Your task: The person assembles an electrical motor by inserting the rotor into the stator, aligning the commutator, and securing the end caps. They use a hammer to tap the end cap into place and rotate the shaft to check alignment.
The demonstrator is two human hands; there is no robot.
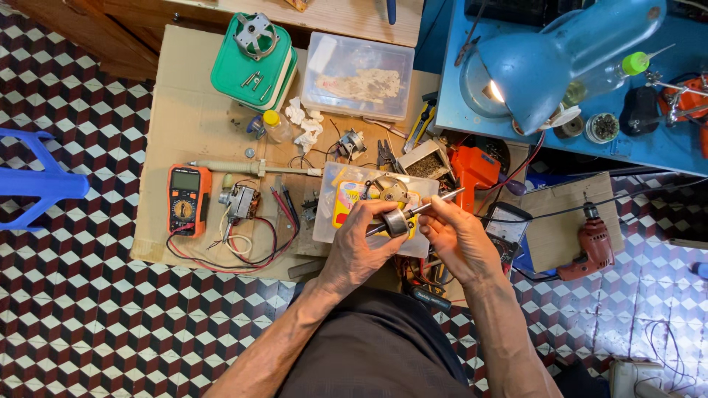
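My body, as seen from above: two bare forearms, no sleeves reaching them, no watch, ring or glove on my left hand (pixel 359 247) or right hand (pixel 459 239). Forearms lean and sinewy, veins and tendons standing out, knuckles creased, nails short. Lap covered by dark grey-brown cloth (pixel 376 346), plain, lightly folded, no print or pocket showing.
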